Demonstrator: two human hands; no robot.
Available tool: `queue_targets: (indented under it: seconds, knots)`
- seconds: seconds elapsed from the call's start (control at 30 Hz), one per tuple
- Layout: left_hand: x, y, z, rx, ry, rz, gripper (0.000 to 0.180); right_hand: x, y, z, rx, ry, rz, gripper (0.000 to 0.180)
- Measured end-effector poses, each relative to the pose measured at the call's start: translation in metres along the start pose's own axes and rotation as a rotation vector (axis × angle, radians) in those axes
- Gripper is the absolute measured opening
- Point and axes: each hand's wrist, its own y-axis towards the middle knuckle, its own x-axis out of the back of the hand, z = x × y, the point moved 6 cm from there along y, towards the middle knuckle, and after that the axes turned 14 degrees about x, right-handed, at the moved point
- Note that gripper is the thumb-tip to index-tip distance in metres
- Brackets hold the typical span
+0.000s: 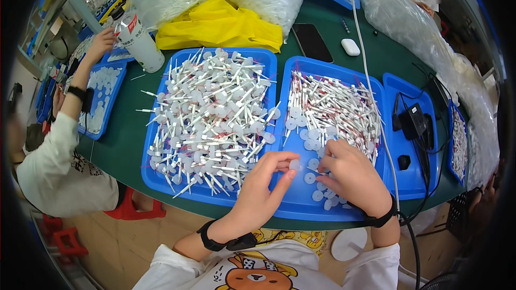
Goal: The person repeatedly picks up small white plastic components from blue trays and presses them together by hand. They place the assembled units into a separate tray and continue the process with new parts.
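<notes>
My left hand pinches a small translucent white round cap between thumb and fingertips, above the front of the middle blue tray. My right hand rests in that same tray, fingers curled over loose round caps and thin white sticks; what it grips is hidden. To the left, a bigger blue tray is heaped with assembled white sticks with caps. Both wrists wear black bands.
A third blue tray at right holds a black device with cables. Clear bags of white parts, a yellow bag, a phone and a white case lie at the back of the green table. A co-worker's arm reaches over trays at left, by a bottle.
</notes>
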Motion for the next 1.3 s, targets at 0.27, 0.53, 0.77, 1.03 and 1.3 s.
queue_targets:
  seconds: [0.27,0.53,0.77,1.03,1.3]
  knots:
    - [0.001,0.0,0.002,-0.03,-0.092,-0.019,0.026,-0.005,-0.001,-0.005,-0.032,0.083,-0.022,0.016]
    - [0.001,0.0,0.001,-0.046,-0.105,0.0,0.035,-0.007,0.003,-0.004,0.018,0.088,-0.055,0.013]
    - [0.002,-0.001,0.007,-0.032,-0.191,-0.043,0.028,0.013,0.008,0.004,0.075,0.091,-0.215,0.014]
    - [0.005,-0.003,-0.001,-0.133,-0.124,-0.006,0.031,0.022,0.005,0.002,0.105,0.224,-0.352,0.013]
    - [0.001,-0.003,-0.006,-0.05,-0.295,0.009,0.033,0.028,0.0,-0.01,-0.113,0.505,-0.493,0.017]
